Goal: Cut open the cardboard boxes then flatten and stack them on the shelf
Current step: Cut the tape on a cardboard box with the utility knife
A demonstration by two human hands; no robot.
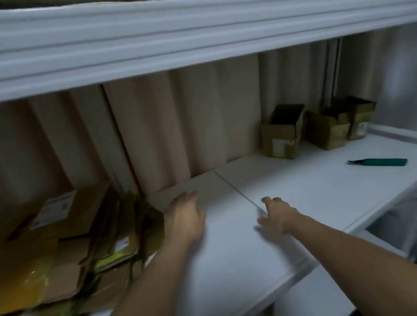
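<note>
No writing can be read: the white labels on the flattened cardboard [54, 209] at left and the upright boxes [282, 132] at right are blurred.

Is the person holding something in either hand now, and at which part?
Nothing is held. The left hand rests beside the pile of flattened cardboard boxes, and the right hand reaches over the white shelf, fingers relaxed. The green cutter lies untouched.
</note>
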